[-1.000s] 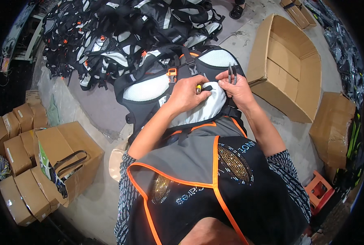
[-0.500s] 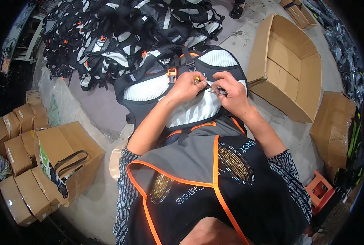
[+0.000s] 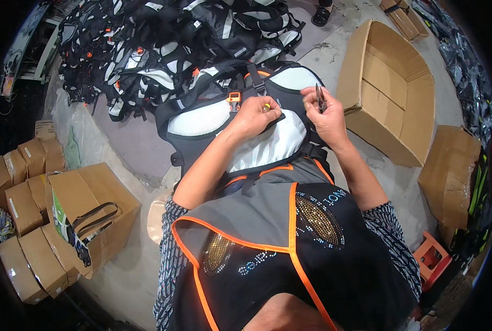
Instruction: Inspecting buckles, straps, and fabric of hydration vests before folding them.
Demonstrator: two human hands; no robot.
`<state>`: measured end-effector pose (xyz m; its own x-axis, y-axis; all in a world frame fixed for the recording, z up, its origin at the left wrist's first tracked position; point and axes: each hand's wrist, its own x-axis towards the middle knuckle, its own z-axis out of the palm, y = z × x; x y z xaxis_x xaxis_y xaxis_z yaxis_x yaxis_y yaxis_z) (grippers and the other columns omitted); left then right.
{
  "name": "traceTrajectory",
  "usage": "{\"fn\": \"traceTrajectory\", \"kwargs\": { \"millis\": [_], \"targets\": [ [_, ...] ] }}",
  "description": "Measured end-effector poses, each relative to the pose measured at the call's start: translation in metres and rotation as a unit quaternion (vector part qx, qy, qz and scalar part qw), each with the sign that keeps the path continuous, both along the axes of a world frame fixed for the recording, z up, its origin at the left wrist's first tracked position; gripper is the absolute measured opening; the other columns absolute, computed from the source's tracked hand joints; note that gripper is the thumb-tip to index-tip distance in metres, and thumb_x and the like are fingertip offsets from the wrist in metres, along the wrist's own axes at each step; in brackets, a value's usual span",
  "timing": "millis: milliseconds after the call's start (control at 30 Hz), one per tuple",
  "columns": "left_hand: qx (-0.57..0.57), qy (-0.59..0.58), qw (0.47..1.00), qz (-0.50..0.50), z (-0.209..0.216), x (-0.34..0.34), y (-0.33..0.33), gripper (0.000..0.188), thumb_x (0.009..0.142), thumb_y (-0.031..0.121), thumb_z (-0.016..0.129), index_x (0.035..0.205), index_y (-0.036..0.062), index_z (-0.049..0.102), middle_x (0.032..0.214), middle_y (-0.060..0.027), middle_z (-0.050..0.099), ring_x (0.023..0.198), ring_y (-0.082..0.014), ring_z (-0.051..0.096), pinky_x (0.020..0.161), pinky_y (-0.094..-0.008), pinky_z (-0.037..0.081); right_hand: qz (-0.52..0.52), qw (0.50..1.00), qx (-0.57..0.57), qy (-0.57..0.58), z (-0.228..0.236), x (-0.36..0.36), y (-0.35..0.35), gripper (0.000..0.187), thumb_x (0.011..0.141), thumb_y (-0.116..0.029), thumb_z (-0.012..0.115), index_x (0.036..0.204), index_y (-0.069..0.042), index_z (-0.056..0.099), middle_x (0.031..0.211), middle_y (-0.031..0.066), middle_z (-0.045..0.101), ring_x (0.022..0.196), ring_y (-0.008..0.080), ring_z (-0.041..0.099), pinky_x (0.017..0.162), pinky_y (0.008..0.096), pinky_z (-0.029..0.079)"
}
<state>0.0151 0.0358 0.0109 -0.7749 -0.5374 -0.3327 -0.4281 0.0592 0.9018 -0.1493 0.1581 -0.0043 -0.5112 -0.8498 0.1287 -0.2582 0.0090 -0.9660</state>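
Across my lap lies a black backpack (image 3: 268,144) with white mesh pads, a shiny pale panel and an orange buckle (image 3: 234,99). My left hand (image 3: 253,117) pinches the black edge above the pale panel, and a ring with a yellow stone shows on one finger. To the right of it, my right hand (image 3: 328,118) is raised over the backpack's right side, closed around small dark thread snips (image 3: 320,99) whose blades point up. Whether a thread is between my left fingertips is too small to tell.
Beyond the backpack a big heap of black and white bags (image 3: 163,49) fills the far left. A large open carton (image 3: 362,105) stands at right, near a red stool (image 3: 432,259). Stacked boxes (image 3: 28,207) and another open carton (image 3: 108,204) sit on the left.
My right hand, with the snips, has moved right and slightly up, away from my left hand. The blades now point upward. My left hand stays in place on the backpack's edge.
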Motion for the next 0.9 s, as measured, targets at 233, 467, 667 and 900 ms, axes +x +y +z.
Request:
{"fn": "traceTrajectory", "kwargs": {
  "millis": [233,467,667,900],
  "targets": [
    [0.036,0.095,0.995,0.019,-0.012,0.001,0.003,0.015,0.079,0.0,0.059,0.093,0.0035,0.061,0.081,-0.002,0.059,0.066,-0.0074,0.047,0.061,-0.0185,0.04,-0.021,0.988,0.018,-0.151,0.006,0.001,-0.002,0.016,0.081,-0.004,0.055,0.097,-0.003,0.06,0.076,-0.0025,0.057,0.064,0.0044,0.045,0.055,0.0168,0.034],
    [-0.014,0.098,0.994,0.038,-0.001,0.0,0.01,0.022,0.077,-0.003,0.059,0.098,0.0023,0.06,0.092,-0.0046,0.06,0.072,-0.009,0.05,0.065,-0.0197,0.042,0.122,0.973,0.13,-0.145,0.0,0.004,0.01,0.012,0.081,-0.005,0.058,0.091,0.0,0.061,0.074,-0.001,0.058,0.062,0.005,0.045,0.056,0.017,0.037],
    [-0.075,0.089,0.993,-0.035,0.0,0.005,-0.002,0.021,0.076,-0.002,0.059,0.097,0.0015,0.059,0.09,-0.0048,0.06,0.069,-0.0108,0.05,0.064,-0.0216,0.042,0.118,0.973,0.075,-0.182,0.007,0.013,0.012,0.011,0.077,-0.003,0.06,0.087,0.001,0.061,0.072,-0.0003,0.058,0.062,0.0061,0.046,0.057,0.0183,0.039],
    [-0.076,-0.058,0.993,-0.068,0.024,-0.002,-0.009,0.015,0.074,0.004,0.061,0.089,0.0024,0.062,0.083,-0.0079,0.062,0.065,-0.0197,0.055,0.062,-0.033,0.045,0.11,0.976,0.091,-0.167,0.003,0.014,0.01,0.015,0.076,-0.001,0.06,0.091,0.001,0.062,0.072,-0.0016,0.056,0.062,0.005,0.044,0.056,0.0168,0.037]
  ]
}}
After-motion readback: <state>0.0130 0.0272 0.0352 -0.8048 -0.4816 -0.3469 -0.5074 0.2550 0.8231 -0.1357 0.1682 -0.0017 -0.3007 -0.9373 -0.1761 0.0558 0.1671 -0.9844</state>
